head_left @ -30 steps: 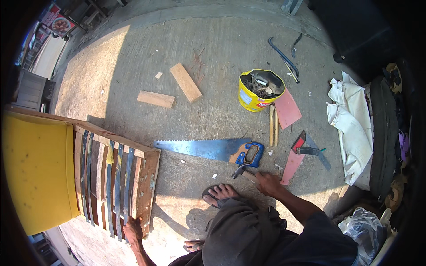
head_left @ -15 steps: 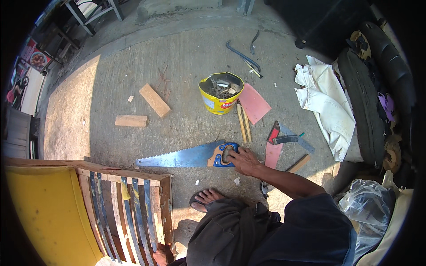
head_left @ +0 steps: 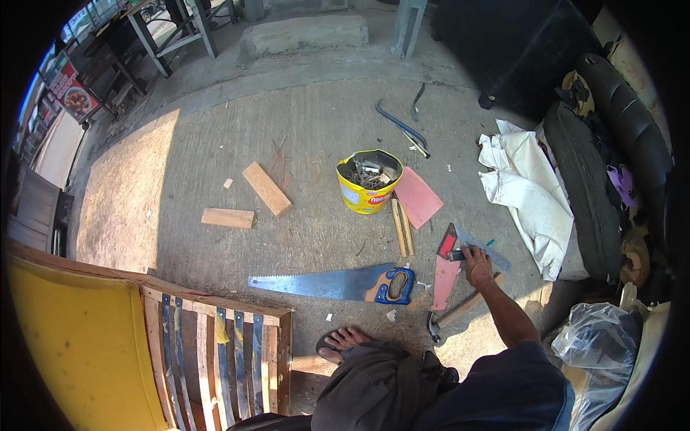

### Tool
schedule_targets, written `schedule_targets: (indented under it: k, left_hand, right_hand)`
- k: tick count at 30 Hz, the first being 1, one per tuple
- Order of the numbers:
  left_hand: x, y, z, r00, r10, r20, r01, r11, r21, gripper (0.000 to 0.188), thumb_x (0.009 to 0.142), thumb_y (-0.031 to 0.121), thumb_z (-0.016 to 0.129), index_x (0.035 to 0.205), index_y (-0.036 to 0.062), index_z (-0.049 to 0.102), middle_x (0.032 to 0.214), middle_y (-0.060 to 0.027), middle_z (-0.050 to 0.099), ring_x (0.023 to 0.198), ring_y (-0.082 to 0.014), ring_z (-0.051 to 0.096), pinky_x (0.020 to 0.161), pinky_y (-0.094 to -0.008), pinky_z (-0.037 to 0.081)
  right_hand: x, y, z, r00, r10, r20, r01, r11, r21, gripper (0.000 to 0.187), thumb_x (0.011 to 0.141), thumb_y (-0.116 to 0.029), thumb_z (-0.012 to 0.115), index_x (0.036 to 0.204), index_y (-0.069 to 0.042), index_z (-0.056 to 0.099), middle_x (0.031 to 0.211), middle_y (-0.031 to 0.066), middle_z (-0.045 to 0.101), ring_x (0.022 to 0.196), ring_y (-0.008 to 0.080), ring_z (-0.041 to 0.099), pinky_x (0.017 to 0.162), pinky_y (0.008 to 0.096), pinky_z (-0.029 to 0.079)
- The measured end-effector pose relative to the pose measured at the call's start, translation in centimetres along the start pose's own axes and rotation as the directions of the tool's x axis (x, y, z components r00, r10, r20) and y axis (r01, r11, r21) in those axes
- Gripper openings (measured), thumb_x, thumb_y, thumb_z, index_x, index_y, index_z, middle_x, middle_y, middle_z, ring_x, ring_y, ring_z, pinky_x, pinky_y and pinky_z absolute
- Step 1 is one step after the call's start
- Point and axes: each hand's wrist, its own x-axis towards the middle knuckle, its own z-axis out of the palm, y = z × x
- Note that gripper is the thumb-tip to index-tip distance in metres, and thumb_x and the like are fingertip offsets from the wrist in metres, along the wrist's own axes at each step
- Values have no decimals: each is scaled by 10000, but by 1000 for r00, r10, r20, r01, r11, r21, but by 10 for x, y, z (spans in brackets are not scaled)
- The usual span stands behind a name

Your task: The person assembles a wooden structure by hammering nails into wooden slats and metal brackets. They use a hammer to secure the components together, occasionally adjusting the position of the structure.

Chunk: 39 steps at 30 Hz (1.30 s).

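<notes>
My right hand (head_left: pixel 476 267) is curled over a slim black tool (head_left: pixel 456 255), whose end pokes out beyond the fingers; its kind is hard to make out. Under and beside it lies a try square with a red handle (head_left: pixel 448 241) and a grey blade (head_left: pixel 491 253). A hammer (head_left: pixel 463 305) rests just below the hand, its head toward my foot. Left of these, flat on the concrete, is a handsaw (head_left: pixel 323 284) with a blue and wooden handle, untouched. My left hand is out of view.
A yellow bucket of metal bits (head_left: pixel 368 194) stands mid-floor, beside pink sheet pieces (head_left: pixel 419 197) and wooden sticks (head_left: pixel 402 228). Wood blocks (head_left: pixel 266 188) lie left. A slatted wooden frame with yellow padding (head_left: pixel 79 337) fills the lower left; white cloth (head_left: pixel 525 172) lies right.
My right hand has let go of the handsaw's handle and moved right onto the black tool. My left hand, earlier at the slatted frame, has gone out of view.
</notes>
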Motion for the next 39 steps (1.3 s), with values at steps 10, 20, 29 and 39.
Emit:
schedule_targets:
  k: [10, 20, 29, 39]
  left_hand:
    - [-43, -14, -60, 943, -186, -276, 101, 950, -296, 240, 1028, 245, 629, 1115, 38, 713, 991, -218, 734, 850, -373, 723, 762, -444, 549]
    - [-17, -14, -14, 968, -43, -247, -49, 933, -356, 282, 1029, 238, 611, 1161, 3, 693, 1025, -275, 714, 911, -481, 687, 817, -516, 540]
    - [-9, -13, -19, 948, -319, 12, 264, 764, -589, 378, 1033, 369, 565, 991, 36, 739, 858, -254, 711, 797, -435, 694, 728, -493, 512]
    - [-2, -24, -43, 927, -360, 102, 318, 613, -723, 513, 1049, 470, 562, 945, -23, 659, 752, -107, 645, 700, -170, 549, 677, -368, 478]
  right_hand:
    - [-8, -148, -86, 984, -179, 2, 124, 691, 712, 213, 869, -125, 686, 1013, -30, 562, 798, 184, 664, 731, 336, 699, 677, 470, 524]
    - [-118, -424, -158, 305, -952, 27, 556, 201, 806, 514, 979, -501, 657, 1067, 3, 606, 834, 224, 677, 791, 422, 686, 736, 516, 530]
    - [-168, -472, -141, 102, -971, 218, 426, 240, 872, 480, 1026, -469, 597, 1176, -18, 666, 900, 204, 706, 858, 414, 705, 805, 505, 541]
    - [-190, -485, -140, 220, -970, 101, 776, 237, 585, 379, 1018, -329, 571, 1114, 20, 684, 981, 243, 725, 922, 456, 701, 863, 527, 539]
